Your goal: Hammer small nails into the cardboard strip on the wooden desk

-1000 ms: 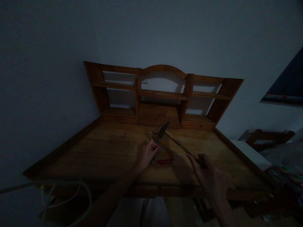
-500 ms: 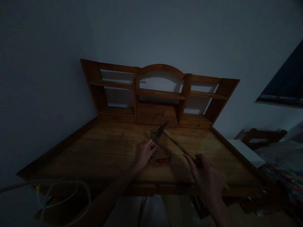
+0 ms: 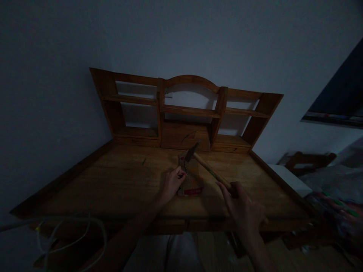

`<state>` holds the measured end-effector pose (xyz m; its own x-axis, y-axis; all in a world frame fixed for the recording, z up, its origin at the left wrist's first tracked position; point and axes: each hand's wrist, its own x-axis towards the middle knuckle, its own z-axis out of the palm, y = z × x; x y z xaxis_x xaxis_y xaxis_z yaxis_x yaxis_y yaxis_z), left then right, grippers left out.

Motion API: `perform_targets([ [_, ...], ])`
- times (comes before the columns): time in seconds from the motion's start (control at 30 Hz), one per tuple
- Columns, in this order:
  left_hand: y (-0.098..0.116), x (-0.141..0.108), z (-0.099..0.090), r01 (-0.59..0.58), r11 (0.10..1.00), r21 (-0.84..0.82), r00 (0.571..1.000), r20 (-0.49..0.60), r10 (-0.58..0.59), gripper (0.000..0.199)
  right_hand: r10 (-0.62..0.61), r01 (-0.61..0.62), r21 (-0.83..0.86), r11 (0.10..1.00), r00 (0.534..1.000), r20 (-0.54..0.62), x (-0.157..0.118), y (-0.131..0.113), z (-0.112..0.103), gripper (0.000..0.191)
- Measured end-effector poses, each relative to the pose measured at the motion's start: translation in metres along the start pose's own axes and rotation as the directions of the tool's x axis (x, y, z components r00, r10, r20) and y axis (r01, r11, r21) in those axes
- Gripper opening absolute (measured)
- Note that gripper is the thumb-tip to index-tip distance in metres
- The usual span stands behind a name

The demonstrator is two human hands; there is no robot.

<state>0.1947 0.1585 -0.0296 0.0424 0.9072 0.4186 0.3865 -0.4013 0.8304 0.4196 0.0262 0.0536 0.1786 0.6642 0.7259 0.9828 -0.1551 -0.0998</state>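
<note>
My right hand (image 3: 244, 202) is wrapped round the wooden handle of a hammer (image 3: 211, 170). Its dark, elongated metal head slants over the far end of a flat piece of printed cardboard (image 3: 191, 183) with a red strip on its near edge. From the left, my left hand (image 3: 173, 183) rests at the cardboard's edge, thumb and fingertips pinched together just below the hammer head. Whatever lies between those fingertips is too small and dim to make out.
The cardboard lies on a wooden desk (image 3: 121, 181) with a raised shelf unit (image 3: 185, 111) along its back. A small dark stick (image 3: 144, 161) lies left of my hands. Loose white cable (image 3: 104, 230) loops at the lower left. A wooden chair (image 3: 309, 160) stands at the right.
The view has shifted slightly. The hammer head is a little higher over the cardboard and less blurred. My left hand keeps its pinch at the same spot.
</note>
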Motion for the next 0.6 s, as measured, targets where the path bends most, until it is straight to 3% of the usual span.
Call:
perform_targets([
  [0.2,0.001,-0.001,-0.003,-0.016,0.996,0.083,1.0,-0.019,0.017,0.012,-0.023,0.026,-0.017,1.0,0.985,0.172,-0.01,-0.001,0.011,0.045],
  [0.5,0.002,0.0,-0.001,0.0,1.0,0.012,1.0,-0.009,0.0,0.01,0.088,-0.092,0.024,0.995,0.988,0.128,0.003,0.001,-0.001,0.045],
  [0.6,0.006,0.0,-0.002,0.014,1.0,0.012,1.0,-0.004,-0.014,0.013,0.068,-0.068,-0.009,0.998,0.986,0.154,-0.001,0.001,0.002,0.047],
])
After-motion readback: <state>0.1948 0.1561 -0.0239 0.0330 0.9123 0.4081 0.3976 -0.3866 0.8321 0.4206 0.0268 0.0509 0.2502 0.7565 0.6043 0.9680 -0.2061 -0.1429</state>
